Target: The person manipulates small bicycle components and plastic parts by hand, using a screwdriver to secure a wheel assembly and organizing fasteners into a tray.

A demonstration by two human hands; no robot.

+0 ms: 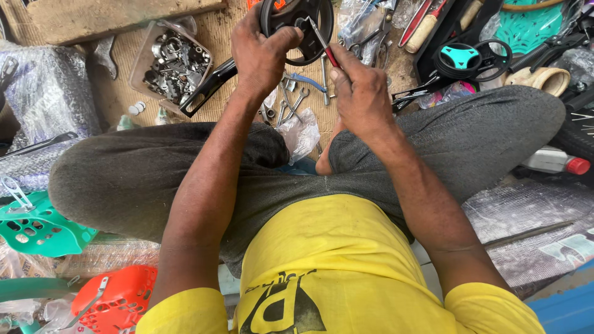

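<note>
1. Black plastic up top: the left hand [263, 55] is clamped around a small black steering wheel [297, 28], thumb pressed over its rim, holding it up above the mat.
2. Right hand [359, 93] is closed around a red-handled tool [323, 42], its thin metal tip resting at the hub of the wheel.
3. Both forearms reach out over crossed legs in grey trousers [470, 139]; a yellow shirt [328, 266] fills the bottom of the view.
4. Straight below the hands, loose spanners [296, 102] lie scattered on the woven mat [226, 34], beside a crumpled clear bag [300, 133].
5. Off to the left, a tray of metal parts [173, 62] sits on the mat.
6. Off to the right, a second wheel with a teal centre [463, 57] rests well apart from the hands.
7. Down at lower left, a green plastic seat [40, 229] and an orange one [120, 300] lie near the knee.
</note>
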